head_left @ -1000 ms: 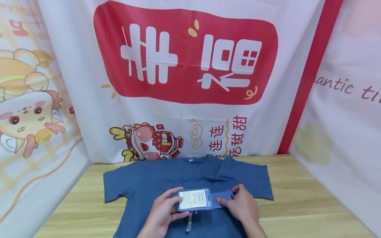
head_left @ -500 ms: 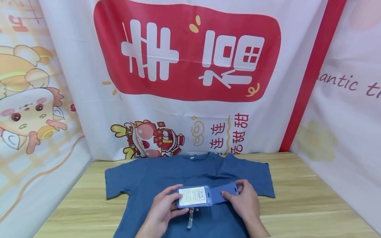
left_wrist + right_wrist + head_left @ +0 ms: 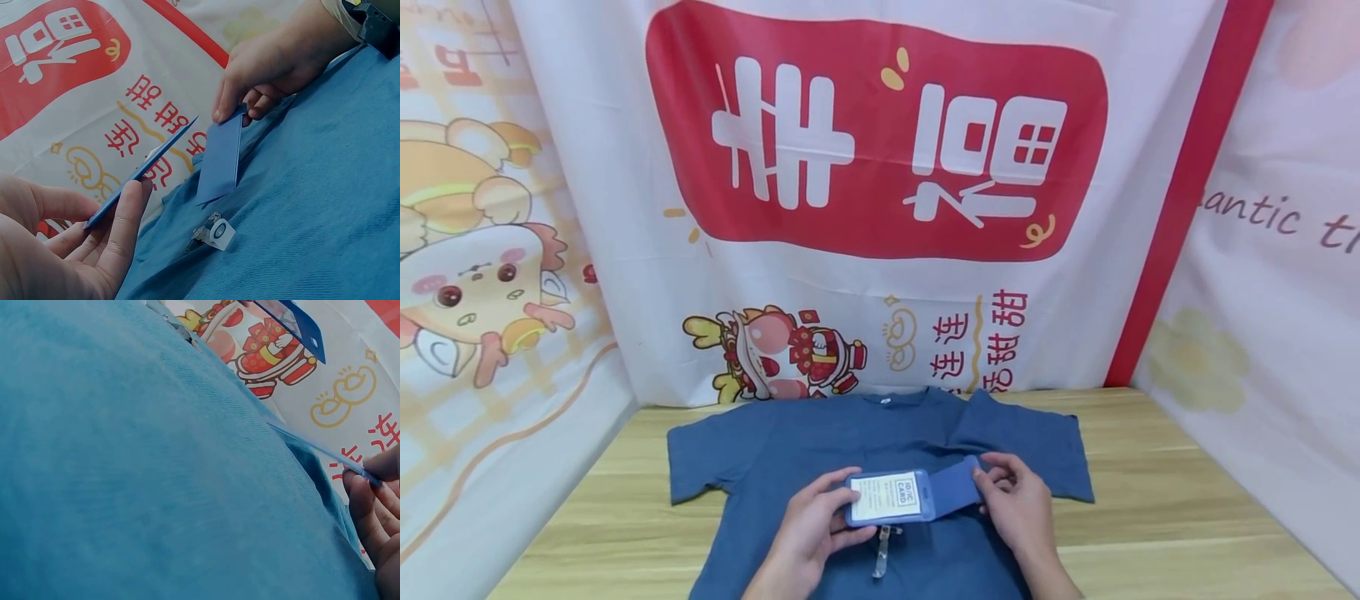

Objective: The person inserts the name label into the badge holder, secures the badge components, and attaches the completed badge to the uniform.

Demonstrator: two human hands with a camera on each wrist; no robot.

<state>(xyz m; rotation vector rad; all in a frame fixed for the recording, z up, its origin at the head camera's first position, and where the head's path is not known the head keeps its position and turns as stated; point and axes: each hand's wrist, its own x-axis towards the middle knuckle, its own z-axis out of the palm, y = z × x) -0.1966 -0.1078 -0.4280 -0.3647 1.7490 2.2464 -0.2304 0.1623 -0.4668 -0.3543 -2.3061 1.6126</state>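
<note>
In the head view my left hand (image 3: 808, 529) grips a blue-framed badge holder (image 3: 889, 497) by its left end; a white card marked "ID/IC CARD" shows in its window. My right hand (image 3: 1018, 500) pinches the far end of a flat blue panel (image 3: 955, 490) between thumb and fingers. The left wrist view shows the panel (image 3: 220, 159) hanging apart from the holder (image 3: 140, 174), which is seen edge-on. Beneath them a badge clip (image 3: 882, 552) with a clear strap lies on the blue T-shirt (image 3: 805, 450); its metal part (image 3: 212, 231) shows in the left wrist view.
The T-shirt is spread over a wood-grain table (image 3: 1150, 492), sleeves out to both sides. A white cloth backdrop (image 3: 880, 275) with red printing hangs behind the table. Printed cloths (image 3: 1262, 292) hang at both sides.
My right hand has shifted its hold on the blue panel, covering the slotted end that showed before. The panel has turned so its right end sits higher. My left hand stays nearly still.
</note>
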